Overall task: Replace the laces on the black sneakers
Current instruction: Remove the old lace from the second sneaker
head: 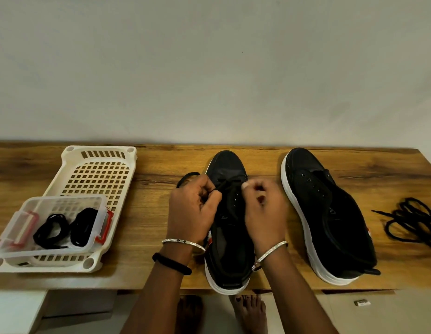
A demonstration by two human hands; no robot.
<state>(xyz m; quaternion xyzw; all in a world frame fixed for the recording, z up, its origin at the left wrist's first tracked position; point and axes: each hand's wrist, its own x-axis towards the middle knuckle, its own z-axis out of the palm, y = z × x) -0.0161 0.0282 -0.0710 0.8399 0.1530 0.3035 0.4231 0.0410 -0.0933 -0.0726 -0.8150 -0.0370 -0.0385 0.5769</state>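
Sneaker (226, 165) at table (149, 213) centre: left hand (192, 210) and right hand (265, 213) pinch its lace (225, 185) in curled fingers near the toe. Second sneaker (330, 213), 3 o'clock, laceless; spare laces (50, 227) at 9 o'clock. Relacing seems barely begun.

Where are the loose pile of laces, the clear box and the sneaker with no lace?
Loose laces (412, 220), head view, middle of the tangle.
Clear box (48, 251), head view, near wall.
Unlaced sneaker (330, 213), head view, middle of upper.
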